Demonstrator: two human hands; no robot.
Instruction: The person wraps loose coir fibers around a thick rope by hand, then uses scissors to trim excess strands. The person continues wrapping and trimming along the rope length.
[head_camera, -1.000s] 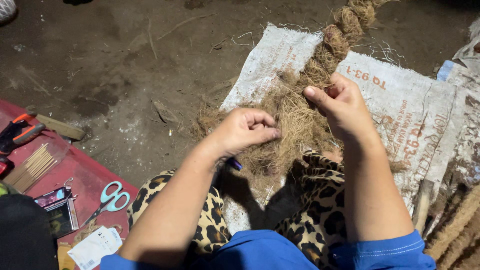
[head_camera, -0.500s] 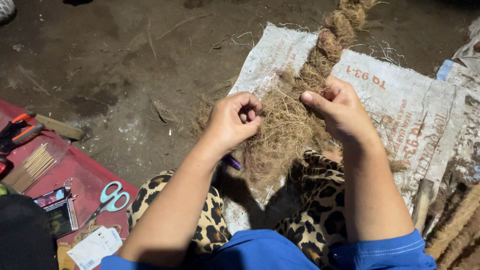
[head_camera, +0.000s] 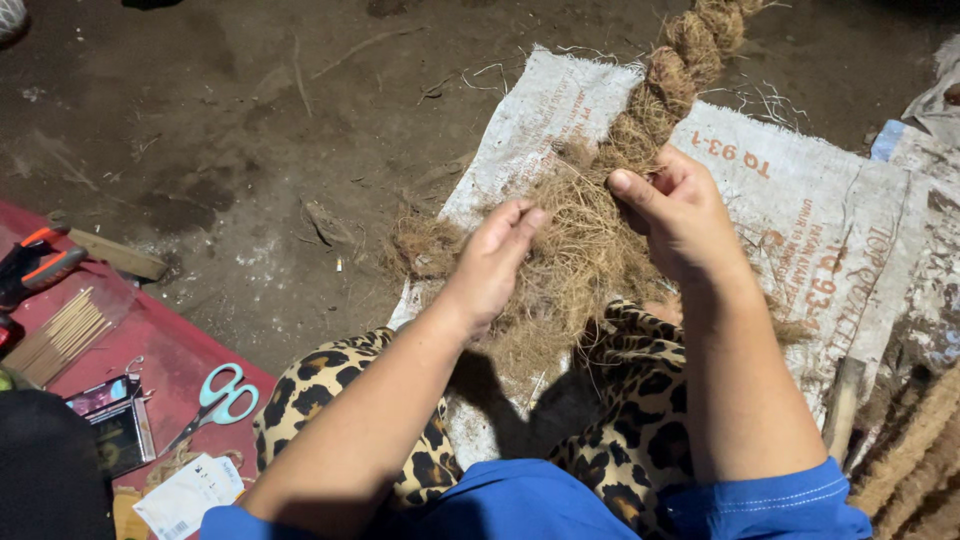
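A thick plaited rope of brown coconut fibre (head_camera: 685, 70) runs from the top of the view down into a loose tuft of fibre (head_camera: 580, 250) over a white woven sack (head_camera: 840, 210). My right hand (head_camera: 685, 215) grips the fibre where the plait ends, thumb on top. My left hand (head_camera: 495, 262) lies flat against the left side of the loose tuft, fingers straight and together. My knees in leopard-print cloth (head_camera: 640, 420) sit under the fibre.
Dirt floor (head_camera: 250, 130) fills the upper left. On a red mat (head_camera: 170, 350) at the lower left lie teal-handled scissors (head_camera: 220, 395), a bundle of thin sticks (head_camera: 60, 335), an orange-handled tool (head_camera: 35, 262) and small packets. Coils of finished rope (head_camera: 915, 450) sit at the right edge.
My left hand was curled on the fibre lower down, then lifted with fingers pinched, and now it is stretched flat along the tuft. My right hand keeps its hold.
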